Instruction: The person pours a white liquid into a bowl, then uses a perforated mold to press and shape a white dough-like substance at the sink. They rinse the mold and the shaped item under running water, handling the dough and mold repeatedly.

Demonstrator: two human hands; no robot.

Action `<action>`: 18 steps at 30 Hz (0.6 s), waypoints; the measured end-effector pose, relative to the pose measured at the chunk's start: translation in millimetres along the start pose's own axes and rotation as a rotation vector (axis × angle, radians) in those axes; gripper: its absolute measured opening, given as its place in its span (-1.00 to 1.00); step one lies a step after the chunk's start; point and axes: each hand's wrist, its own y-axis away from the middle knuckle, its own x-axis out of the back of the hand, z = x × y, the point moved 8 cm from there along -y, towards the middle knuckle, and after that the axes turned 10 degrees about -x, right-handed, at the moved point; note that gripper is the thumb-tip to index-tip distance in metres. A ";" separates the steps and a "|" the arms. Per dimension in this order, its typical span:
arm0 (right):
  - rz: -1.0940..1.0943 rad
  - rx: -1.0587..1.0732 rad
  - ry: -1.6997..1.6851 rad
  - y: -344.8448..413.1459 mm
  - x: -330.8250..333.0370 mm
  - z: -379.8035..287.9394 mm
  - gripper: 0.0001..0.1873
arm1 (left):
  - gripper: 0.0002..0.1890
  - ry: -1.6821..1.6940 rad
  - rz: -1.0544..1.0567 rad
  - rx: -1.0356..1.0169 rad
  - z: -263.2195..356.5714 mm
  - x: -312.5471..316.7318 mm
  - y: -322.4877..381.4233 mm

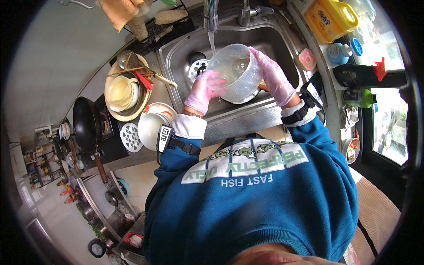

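In pink gloves, both my hands hold a translucent plastic tub over the stainless steel sink. My left hand (206, 88) grips the side of the tub (235, 79) at the left, and my right hand (272, 74) grips it at the right. The tub is tilted, and its opening faces the upper left. A stream of water (212, 43) runs from the chrome faucet (210, 16) at the tub's rim. Below the tub, partly hidden, lies a vessel with suds (246, 99) in the sink basin (271, 43). A white perforated drain strainer (197, 70) shows beside my left hand.
Left of the sink stand a large basin (109, 99) with stacked bowls, a ladle and chopsticks, a white bowl (150, 127) and a white perforated disc (131, 137). A black wok (85, 124) stands farther left. Bottles, among them a yellow jug (328, 21), line the right ledge.
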 end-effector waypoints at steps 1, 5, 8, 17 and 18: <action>-0.002 0.021 -0.021 -3.9 3.7 1.3 -0.52 | -0.37 0.016 -0.011 0.014 -1.0 -1.4 0.4; -0.071 0.010 -0.198 -24.4 13.6 16.4 -0.52 | -0.40 0.041 -0.007 0.047 -8.2 -2.7 7.1; -0.079 -0.016 -0.329 -39.4 15.9 32.9 -0.54 | -0.38 0.054 -0.023 0.059 -16.2 0.8 15.0; -0.012 -0.210 -0.008 -87.7 0.8 107.2 -0.60 | -0.41 0.376 -0.232 0.147 -44.3 5.3 4.4; 0.019 -0.312 -0.002 -95.4 2.4 119.3 -0.59 | -0.42 0.339 -0.240 0.171 -49.0 5.9 2.0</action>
